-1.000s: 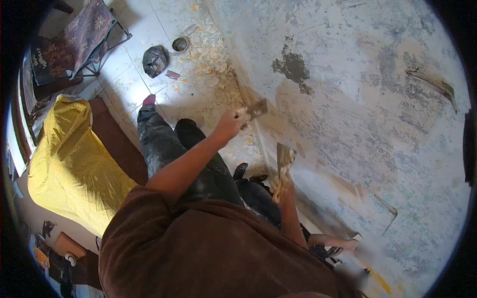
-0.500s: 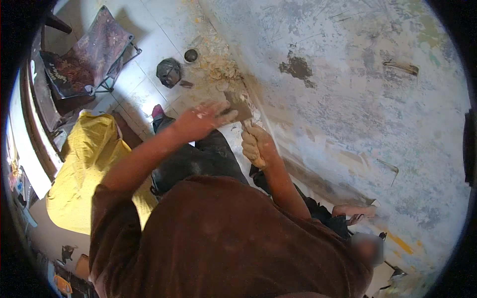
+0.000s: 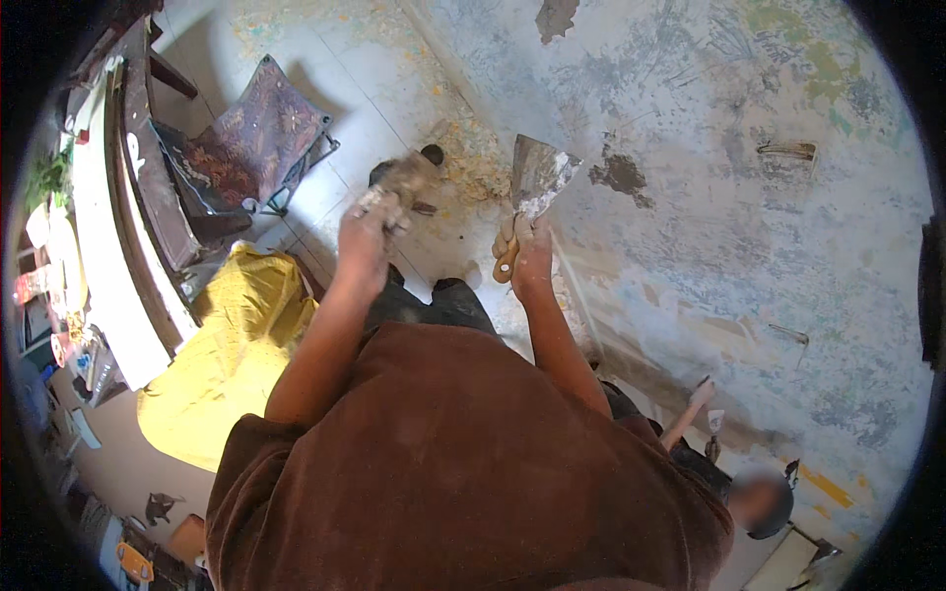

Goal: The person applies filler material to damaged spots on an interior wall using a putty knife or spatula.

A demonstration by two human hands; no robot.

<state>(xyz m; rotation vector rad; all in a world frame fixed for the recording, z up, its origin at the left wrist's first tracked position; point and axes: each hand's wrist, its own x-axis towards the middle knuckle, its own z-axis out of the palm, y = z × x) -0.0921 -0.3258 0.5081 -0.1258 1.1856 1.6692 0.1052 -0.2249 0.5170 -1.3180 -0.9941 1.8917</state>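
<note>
My right hand [image 3: 530, 246] is wrapped round the wooden handle of a scraper [image 3: 542, 175] and holds it blade up in front of the wall. White and grey residue smears the wide blade. My left hand [image 3: 368, 236] is apart from it, to the left over the floor, with its fingers curled. At its fingertips is a brownish shape [image 3: 412, 179], too smeared by motion to name. The old wall [image 3: 709, 217] on the right has patchy grey, white and bluish paint and a darker bare patch [image 3: 621, 177].
Scraped-off flakes [image 3: 473, 163] litter the floor along the wall. A small dark round container [image 3: 432, 155] stands near them. To the left are a folding stool [image 3: 261, 138] and a yellow sack [image 3: 232, 355]. At the lower right another person [image 3: 759, 502] works near the wall.
My hands have moved apart: the left was at the scraper blade and is now left of it. My right hand has raised the scraper toward the wall. My view has shifted, showing more of the left side.
</note>
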